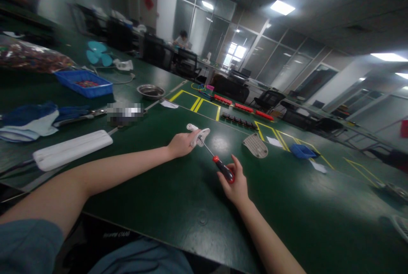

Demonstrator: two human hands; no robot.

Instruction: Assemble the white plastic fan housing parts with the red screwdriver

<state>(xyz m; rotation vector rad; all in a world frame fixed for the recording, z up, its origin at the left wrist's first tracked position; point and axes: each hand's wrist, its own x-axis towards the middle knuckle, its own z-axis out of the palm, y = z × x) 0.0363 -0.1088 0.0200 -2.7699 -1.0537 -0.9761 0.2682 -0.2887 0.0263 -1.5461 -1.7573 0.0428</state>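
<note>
Green counter (pixel 178 206) spans the view, yellow tape lines farther out. Long white panel (pixel 72 149) lying flat at far left; blue bin (pixel 83 83) beyond it; steel bowl (pixel 151 91) mid-counter. Perforated grey plate (pixel 255 145) just right of the work, apart from both hands. Left hand (pixel 181 144) closed around small white plastic part (pixel 200 134), pinning it to the counter. Right hand (pixel 235 182) gripping red-handled screwdriver (pixel 219 167). Screwdriver long axis running up-left from right hand, tip touching the part. Part ahead and left of right hand; left hand nearer.
</note>
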